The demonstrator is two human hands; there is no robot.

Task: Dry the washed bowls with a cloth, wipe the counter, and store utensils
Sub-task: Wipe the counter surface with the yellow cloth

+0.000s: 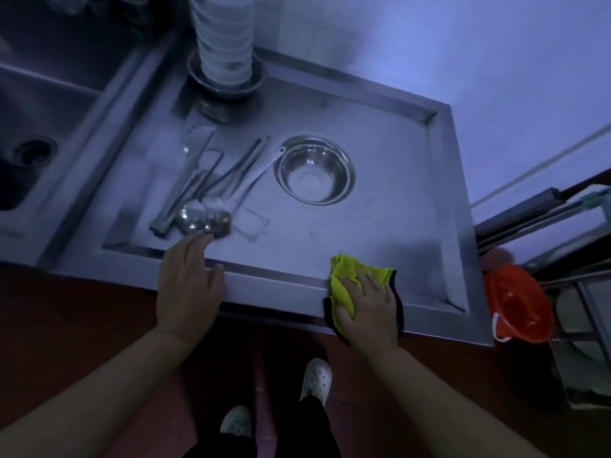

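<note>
A person stands at a steel counter [380, 206] in dim blue light, right hand [370, 305] spread flat on a yellow cloth [347, 276] at the near edge, fingers straight, pressing rather than gripping. The left hand [188, 279] rests open on the near rim, fingertips reaching toward a heap of utensils [205, 190] on the left and holding nothing. One steel bowl [315, 170] sits upright mid-counter; a tall stack of white bowls [224, 41] stands at the far edge on a metal dish [224, 84]. The utensils number perhaps six, ladles and spatulas among them, though the gloom blurs the count. The risk appears twofold: a wide sweep of the cloth could knock the lone bowl, and a careless left hand could scatter the utensils toward the sink [39, 127] at far left.
</note>
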